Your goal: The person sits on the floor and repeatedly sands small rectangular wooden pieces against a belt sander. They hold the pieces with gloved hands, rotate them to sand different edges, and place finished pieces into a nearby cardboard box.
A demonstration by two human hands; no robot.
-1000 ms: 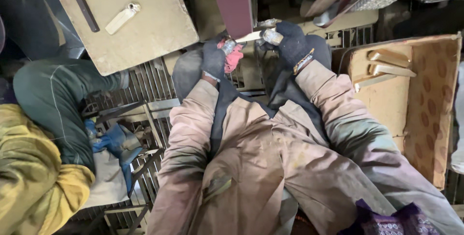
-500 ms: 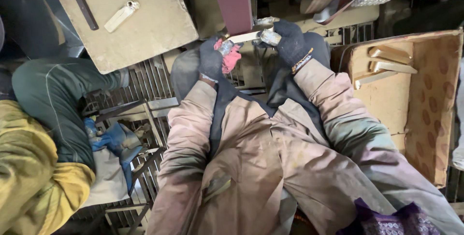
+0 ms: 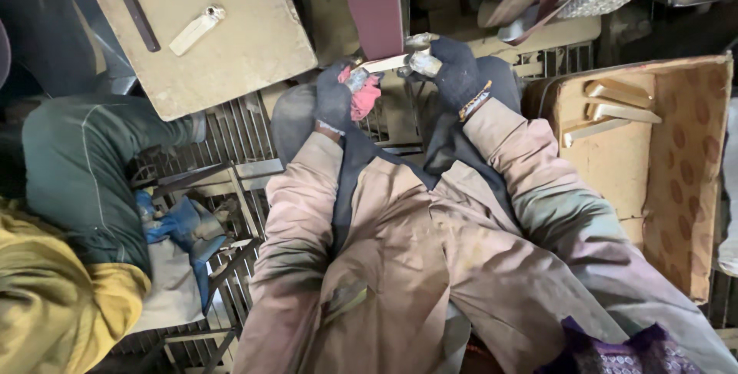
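The metal piece [image 3: 387, 62] is a pale flat bar with a rounded fitting at one end, and we grip it at both ends, holding it crosswise against the lower edge of the dark red sanding belt [image 3: 374, 5] that runs away from us just beyond our knuckles. Our left hand [image 3: 338, 96], in a dark glove with a pink-red patch at the fingers, is closed in a pinch around the bar's left end; our right hand [image 3: 453, 70], also dark-gloved, is clenched around the rounded fitting at the other end.

Against a second ago, both hands have crept forward and slightly closer to the belt, and the bar has levelled out, so it now looks pressed onto the belt rather than merely held near it; we judge the grinding contact is being made now.

Well out to the right of our right hand, a cardboard box [image 3: 692, 174] holds several similar pale bars [image 3: 615, 109]. Far off to the left of our left hand, one more such piece [image 3: 197, 29] lies on a tan board [image 3: 231, 51]. Another person's blue-gloved hand [image 3: 181, 224] rests low, to the left of our left sleeve
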